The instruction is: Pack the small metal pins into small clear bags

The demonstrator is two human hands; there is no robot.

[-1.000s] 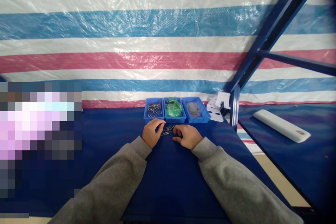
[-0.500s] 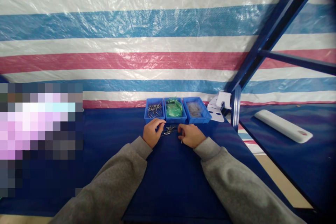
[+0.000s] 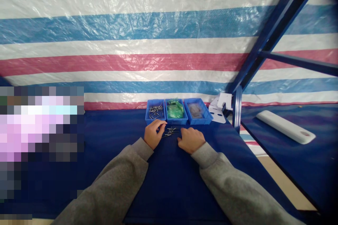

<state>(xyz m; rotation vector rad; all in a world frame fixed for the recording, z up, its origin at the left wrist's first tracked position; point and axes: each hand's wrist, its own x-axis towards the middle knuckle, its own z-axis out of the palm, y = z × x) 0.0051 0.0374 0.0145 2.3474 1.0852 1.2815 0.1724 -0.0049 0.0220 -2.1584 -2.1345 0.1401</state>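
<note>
Several thin metal pins that look like blind rivets lie in a small loose pile on the dark blue table, between my two hands. My left hand rests just left of the pile, fingers bent and the thumb apart from the forefinger, with nothing seen between them. On the right side of the pile, my right hand is turned knuckles up with its fingers curled in. Whatever is under those fingers is hidden.
Behind the pile stand a blue bin of metal pins, a blue bin with a green bag and a blue bin with clear bags. White cut sheets lean near a blue metal frame. A long white object lies far right.
My right hand has rolled over, knuckles up, and shifted slightly left toward the pile. The small metal piece that showed below its fingers is now out of sight. My left hand has stayed put.
</note>
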